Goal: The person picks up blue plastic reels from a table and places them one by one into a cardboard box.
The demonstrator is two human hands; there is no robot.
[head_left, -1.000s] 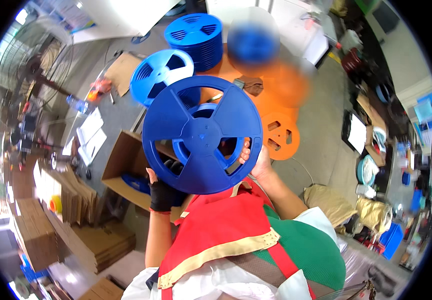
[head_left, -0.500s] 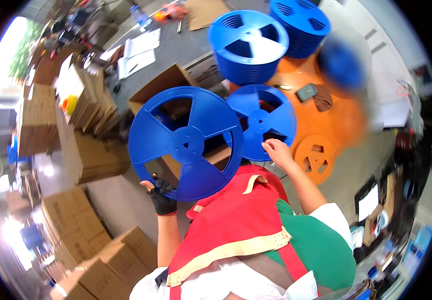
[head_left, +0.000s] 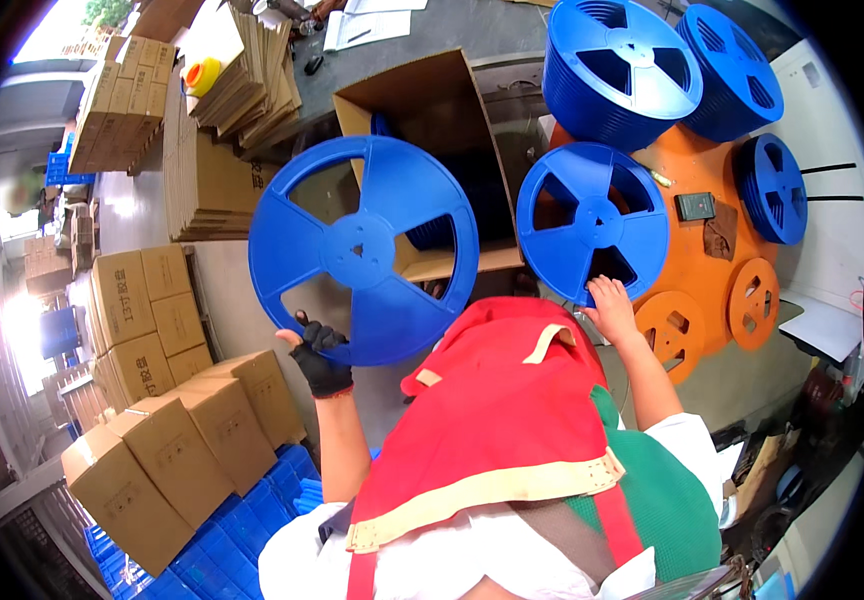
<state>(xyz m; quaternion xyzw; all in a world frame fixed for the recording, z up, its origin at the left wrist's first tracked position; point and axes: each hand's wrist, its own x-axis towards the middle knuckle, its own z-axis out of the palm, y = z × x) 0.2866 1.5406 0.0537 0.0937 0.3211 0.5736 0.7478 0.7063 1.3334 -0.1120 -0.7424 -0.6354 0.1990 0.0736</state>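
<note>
My left hand [head_left: 318, 355], in a black glove, grips the lower rim of a large blue plastic reel [head_left: 364, 250] and holds it up over an open cardboard box [head_left: 422, 100]. My bare right hand [head_left: 611, 307] rests on the lower edge of a second blue reel [head_left: 592, 222] that lies flat on an orange disc [head_left: 697, 175] on the table. A red and green apron covers my chest below both hands.
Stacks of blue reels [head_left: 617, 70] stand at the back right, another blue reel [head_left: 772, 188] and small orange reels [head_left: 753, 302] to the right. Flat cardboard sheets [head_left: 217, 170] and closed cartons [head_left: 152, 320] fill the left. Blue crates [head_left: 242, 520] lie lower left.
The view has swung left and down. My left hand has carried the big reel out over the open box, and my right hand has come onto the flat reel's lower edge.
</note>
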